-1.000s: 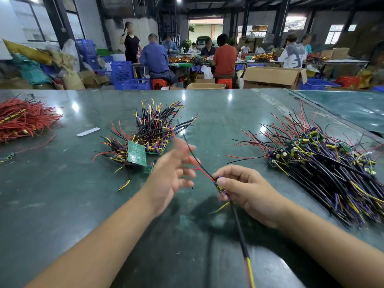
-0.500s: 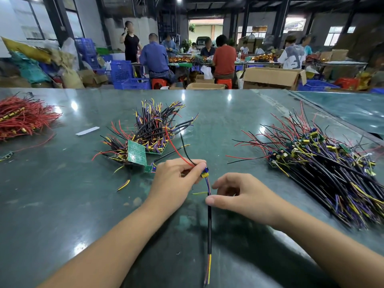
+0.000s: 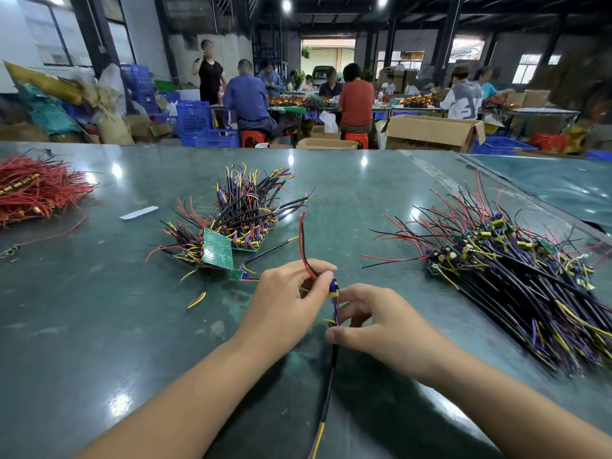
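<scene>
Nearest, a thin black cable [image 3: 330, 376] with yellow strands at its near end runs up the middle of the dark green table [image 3: 99, 342] to the two hands. The right hand [image 3: 381, 323] pinches it between thumb and curled fingers just below a small blue and yellow part [image 3: 333, 288] at the cable's far end. The left hand [image 3: 284, 303], just beside the right, has its fingers curled round that same end. It seems to pinch the part itself, though the fingertips hide the exact hold. A red wire [image 3: 302, 240] rises from between the left fingers and curves away from the viewer. Just left of the left hand a small green board [image 3: 235, 274] with short wires lies flat. Beyond it sits a heap of wired boards [image 3: 245, 210], a larger green circuit board [image 3: 217, 248] leaning on its near side. To the right, well apart from the hands, a long pile of black, purple and yellow cables [image 3: 530, 286] stretches along the table. Far left lies a mound of red wires [image 3: 36, 190], and a white strip [image 3: 139, 212] rests between it and the middle heap. Past the table's far edge stand a cardboard box [image 3: 430, 130] and blue crates [image 3: 195, 120], with people [image 3: 356, 101] seated at other benches.
</scene>
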A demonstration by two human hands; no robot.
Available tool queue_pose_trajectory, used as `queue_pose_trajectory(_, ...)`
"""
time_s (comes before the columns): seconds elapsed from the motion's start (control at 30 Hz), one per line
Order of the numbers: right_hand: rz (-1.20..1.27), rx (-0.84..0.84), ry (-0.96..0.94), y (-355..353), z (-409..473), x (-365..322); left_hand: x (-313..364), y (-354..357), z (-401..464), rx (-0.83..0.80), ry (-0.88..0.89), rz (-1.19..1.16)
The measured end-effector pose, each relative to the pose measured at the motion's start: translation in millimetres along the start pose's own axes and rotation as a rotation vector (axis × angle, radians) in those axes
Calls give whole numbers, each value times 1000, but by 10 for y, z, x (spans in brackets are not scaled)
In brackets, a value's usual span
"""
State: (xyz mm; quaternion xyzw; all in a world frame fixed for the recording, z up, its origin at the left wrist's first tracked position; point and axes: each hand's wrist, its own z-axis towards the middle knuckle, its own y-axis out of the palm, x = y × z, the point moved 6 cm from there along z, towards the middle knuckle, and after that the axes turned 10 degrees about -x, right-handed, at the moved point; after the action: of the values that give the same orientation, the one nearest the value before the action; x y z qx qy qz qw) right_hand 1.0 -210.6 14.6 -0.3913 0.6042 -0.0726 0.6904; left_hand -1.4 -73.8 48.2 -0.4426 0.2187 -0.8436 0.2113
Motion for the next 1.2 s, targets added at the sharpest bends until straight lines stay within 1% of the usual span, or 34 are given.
queue_pose_trajectory(0.1,96,5,-9,-28,-5,-1,-46,13,10,-16,-14,-42)
queue_pose_trajectory(0.2,102,-39,-72,-50,-24,-49,-102,69,11,-139,-57,-187)
queue_pose_trajectory(0.27,69,-80,-128,-53,-40,-97,-106,93,10,-179,-48,-181)
queue_pose_trajectory(0.37,-52,-27,-82,-93,-39,-49,-124,92,14,-143,-32,-138)
queue_pose_trajectory(0.47,-208,99,-16,-199,-29,28,-203,146,6,-160,-147,-282)
queue_pose_trajectory(0.57,-253,149,10,-262,-25,70,-212,185,12,-187,-214,-359)
queue_pose_trajectory(0.67,-244,162,-36,-258,-18,35,-246,160,16,-149,-286,-583)
queue_pose_trajectory(0.73,-238,129,-98,-241,-18,-14,-261,139,22,-119,-322,-688)
queue_pose_trajectory(0.87,-295,-3,-172,-172,-31,-38,-301,148,6,-95,-356,-728)
queue_pose_trajectory(1.03,-416,90,-222,-245,-24,-20,-305,174,4,-98,-347,-772)
queue_pose_trajectory(1.2,-444,177,-282,-267,-45,-41,-283,185,9,-112,-323,-793)
